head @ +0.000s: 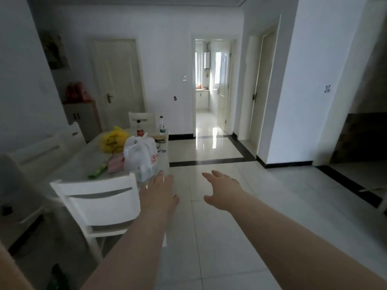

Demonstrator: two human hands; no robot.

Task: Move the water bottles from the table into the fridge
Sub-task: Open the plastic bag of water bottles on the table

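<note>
While neither hand has anything in it, the step under way looks like the opening reach toward the table (83, 164), which stands at the left behind a white chair (100, 197). On it, from the left, lie a yellow bag (113, 139) with green print too blurred to read and a white plastic bag (139, 153) whose red lettering I cannot make out. At the far end a dark bottle (139, 128) with a red label stands near a water bottle (161, 125) whose green label is illegible. At the near corner, below the white bag, stand what seem to be clear bottles (144, 171), too blurred to be sure. The left hand (160, 191) hovers just beside them, fingers straight, holding nothing. The right hand (223, 190) is out over the floor tiles (230, 227), apart from the table, fingers loosely extended and empty. The next move likely calls for curling the left hand round a near bottle. No fridge is in view.
</note>
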